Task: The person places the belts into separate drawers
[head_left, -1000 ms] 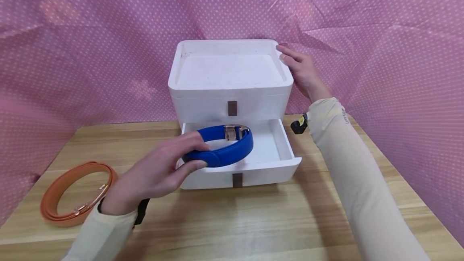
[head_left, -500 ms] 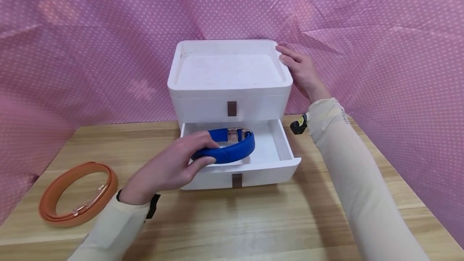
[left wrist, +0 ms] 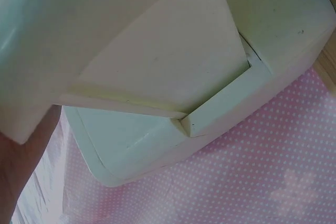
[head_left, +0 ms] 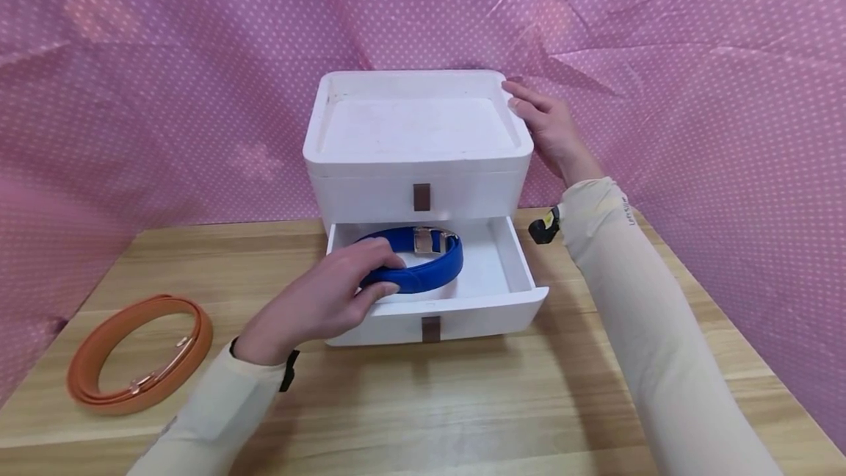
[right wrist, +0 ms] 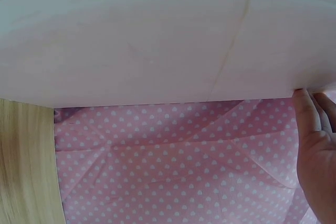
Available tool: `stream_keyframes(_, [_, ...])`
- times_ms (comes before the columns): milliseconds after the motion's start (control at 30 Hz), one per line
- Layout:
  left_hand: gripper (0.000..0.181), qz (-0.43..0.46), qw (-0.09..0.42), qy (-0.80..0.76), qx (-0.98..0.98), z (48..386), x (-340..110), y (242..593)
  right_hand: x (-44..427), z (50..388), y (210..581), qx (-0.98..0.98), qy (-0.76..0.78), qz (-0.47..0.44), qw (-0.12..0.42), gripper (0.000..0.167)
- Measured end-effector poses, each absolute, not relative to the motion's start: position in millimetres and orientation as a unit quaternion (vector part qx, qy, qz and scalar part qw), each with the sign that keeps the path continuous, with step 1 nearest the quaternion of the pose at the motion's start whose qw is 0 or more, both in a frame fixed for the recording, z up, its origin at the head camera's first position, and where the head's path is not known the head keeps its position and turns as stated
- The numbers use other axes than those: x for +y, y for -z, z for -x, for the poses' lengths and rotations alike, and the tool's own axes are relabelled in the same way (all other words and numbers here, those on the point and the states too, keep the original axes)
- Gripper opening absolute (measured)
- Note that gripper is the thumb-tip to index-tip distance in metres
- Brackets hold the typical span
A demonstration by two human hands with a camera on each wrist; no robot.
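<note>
Small dark lettering [head_left: 628,211] (too tiny for certain reading) on the right sleeve [head_left: 657,322].

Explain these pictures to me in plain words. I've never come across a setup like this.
There is no robot here, just a person using two bare hands. The head view looks forward and down over everything. The left and right wrist views, taken from each wrist, look closely at the white chest, with pink cloth behind.

The chest stands on a wooden table, its lower drawer pulled out. The left hand pinches a coiled blue belt at that drawer; whether the belt touches the bottom is hard to tell. The right hand touches the chest's right side. An orange belt lies coiled on the table, to the left.
</note>
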State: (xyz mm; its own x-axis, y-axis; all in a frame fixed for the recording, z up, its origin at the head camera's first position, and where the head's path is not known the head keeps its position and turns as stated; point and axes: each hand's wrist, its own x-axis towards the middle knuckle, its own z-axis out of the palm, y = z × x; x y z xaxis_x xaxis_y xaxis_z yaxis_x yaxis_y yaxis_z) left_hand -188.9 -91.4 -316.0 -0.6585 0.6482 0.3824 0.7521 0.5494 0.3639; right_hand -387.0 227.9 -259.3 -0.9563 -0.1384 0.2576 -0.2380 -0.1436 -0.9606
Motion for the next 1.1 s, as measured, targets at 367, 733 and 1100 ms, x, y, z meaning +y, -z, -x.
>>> stream_keyframes(367, [0.016,0.382,0.102,0.240,-0.887,194,-88,320,227,388,260,-0.656,-0.740,-0.147,0.030,0.042])
stream_keyframes(733, [0.017,0.364,0.019,0.218,-0.905,207,-80,314,228,387,260,-0.654,-0.740,-0.151,0.043,0.042])
stream_keyframes(1100, [0.013,0.342,-0.060,0.211,-0.914,217,-74,312,228,387,261,-0.654,-0.739,-0.155,0.042,0.043])
